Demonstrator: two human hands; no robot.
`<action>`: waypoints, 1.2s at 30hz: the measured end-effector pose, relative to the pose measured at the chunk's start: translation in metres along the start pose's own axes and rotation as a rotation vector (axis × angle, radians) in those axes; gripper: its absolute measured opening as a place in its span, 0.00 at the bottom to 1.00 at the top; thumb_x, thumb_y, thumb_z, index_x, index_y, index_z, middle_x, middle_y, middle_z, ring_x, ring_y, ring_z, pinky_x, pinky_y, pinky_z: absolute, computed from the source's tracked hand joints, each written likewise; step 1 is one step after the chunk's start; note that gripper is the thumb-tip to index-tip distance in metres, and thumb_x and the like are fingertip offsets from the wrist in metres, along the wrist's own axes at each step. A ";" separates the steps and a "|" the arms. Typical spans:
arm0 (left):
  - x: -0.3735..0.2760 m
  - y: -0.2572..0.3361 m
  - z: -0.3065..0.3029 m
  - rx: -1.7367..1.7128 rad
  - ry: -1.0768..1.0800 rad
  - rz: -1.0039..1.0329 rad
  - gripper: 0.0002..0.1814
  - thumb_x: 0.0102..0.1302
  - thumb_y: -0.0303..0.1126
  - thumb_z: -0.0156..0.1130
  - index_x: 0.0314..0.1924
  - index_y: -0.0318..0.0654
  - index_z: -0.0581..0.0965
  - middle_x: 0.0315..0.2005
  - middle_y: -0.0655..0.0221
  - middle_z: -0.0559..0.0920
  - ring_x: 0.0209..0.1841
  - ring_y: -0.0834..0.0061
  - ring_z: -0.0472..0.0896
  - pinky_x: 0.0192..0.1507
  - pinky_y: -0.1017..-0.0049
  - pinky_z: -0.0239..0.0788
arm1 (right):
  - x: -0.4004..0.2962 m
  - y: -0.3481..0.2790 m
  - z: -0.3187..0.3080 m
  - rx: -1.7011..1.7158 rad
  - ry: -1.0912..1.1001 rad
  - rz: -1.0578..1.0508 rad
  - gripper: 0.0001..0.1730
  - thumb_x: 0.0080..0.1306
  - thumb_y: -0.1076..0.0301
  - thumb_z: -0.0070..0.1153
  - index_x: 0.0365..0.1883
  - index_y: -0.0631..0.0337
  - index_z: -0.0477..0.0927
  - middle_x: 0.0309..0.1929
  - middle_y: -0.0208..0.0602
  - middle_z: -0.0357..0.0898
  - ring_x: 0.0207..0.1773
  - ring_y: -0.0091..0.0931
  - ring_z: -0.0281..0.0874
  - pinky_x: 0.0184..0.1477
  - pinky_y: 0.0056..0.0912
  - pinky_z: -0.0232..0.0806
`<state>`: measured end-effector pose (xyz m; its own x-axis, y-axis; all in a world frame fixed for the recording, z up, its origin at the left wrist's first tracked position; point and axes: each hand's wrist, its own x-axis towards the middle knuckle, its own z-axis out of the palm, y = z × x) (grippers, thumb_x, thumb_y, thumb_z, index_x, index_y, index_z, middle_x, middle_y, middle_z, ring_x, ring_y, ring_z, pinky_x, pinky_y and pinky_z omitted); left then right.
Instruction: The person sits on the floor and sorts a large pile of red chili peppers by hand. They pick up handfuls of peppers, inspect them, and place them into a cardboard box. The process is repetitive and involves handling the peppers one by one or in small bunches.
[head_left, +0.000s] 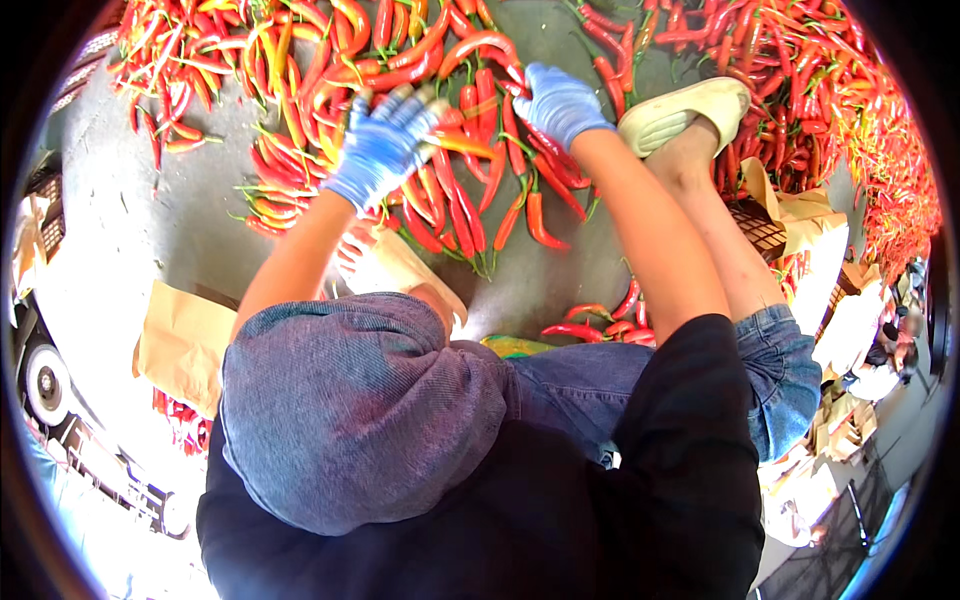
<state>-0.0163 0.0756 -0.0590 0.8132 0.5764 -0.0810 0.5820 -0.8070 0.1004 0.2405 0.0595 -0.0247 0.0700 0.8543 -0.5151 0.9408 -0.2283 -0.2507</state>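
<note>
Both my hands wear blue-and-white knit gloves and are over a spread of chili peppers on the grey floor. My left hand (386, 146) is slightly blurred, palm down with its fingers apart above the pile. An orange chili pepper (465, 143) lies beside its thumb. At the right side of the pile, my right hand (562, 105) has its fingers curled around the end of a red chili pepper (515, 88); the fingertips are mostly hidden. Between the hands and my feet, several long red chili peppers (457, 210) lie with green stems towards me.
My sandalled feet flank the pile, the right sandal (682, 112) close to my right hand. Large chili heaps (817, 82) rise at right. Brown paper (184, 345) stands at left. A brown plastic crate (757, 229) is by my right leg. A wheel (47, 382) shows far left.
</note>
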 end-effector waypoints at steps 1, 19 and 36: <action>0.000 -0.016 0.002 -0.016 0.066 -0.036 0.32 0.59 0.48 0.54 0.64 0.60 0.61 0.63 0.77 0.64 0.64 0.70 0.63 0.64 0.49 0.41 | 0.006 0.001 -0.008 -0.008 -0.053 -0.014 0.21 0.59 0.56 0.51 0.46 0.60 0.73 0.49 0.50 0.74 0.50 0.44 0.74 0.52 0.47 0.66; 0.012 0.007 -0.041 0.003 -0.061 -0.214 0.20 0.61 0.38 0.53 0.54 0.50 0.72 0.55 0.65 0.73 0.60 0.63 0.67 0.62 0.55 0.52 | -0.007 -0.016 0.019 0.350 0.280 0.120 0.29 0.55 0.53 0.57 0.49 0.63 0.70 0.47 0.52 0.75 0.51 0.44 0.73 0.53 0.44 0.66; -0.036 0.002 -0.046 -0.465 0.235 -0.400 0.24 0.53 0.33 0.64 0.52 0.42 0.73 0.47 0.63 0.76 0.50 0.59 0.75 0.52 0.64 0.66 | -0.002 -0.088 0.027 -0.057 0.094 -0.003 0.33 0.51 0.50 0.63 0.49 0.59 0.68 0.45 0.45 0.72 0.47 0.38 0.75 0.47 0.41 0.70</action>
<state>-0.0446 0.0591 -0.0107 0.4824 0.8759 0.0125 0.7397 -0.4150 0.5297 0.1490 0.0651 -0.0236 0.0955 0.8954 -0.4349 0.9580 -0.2013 -0.2041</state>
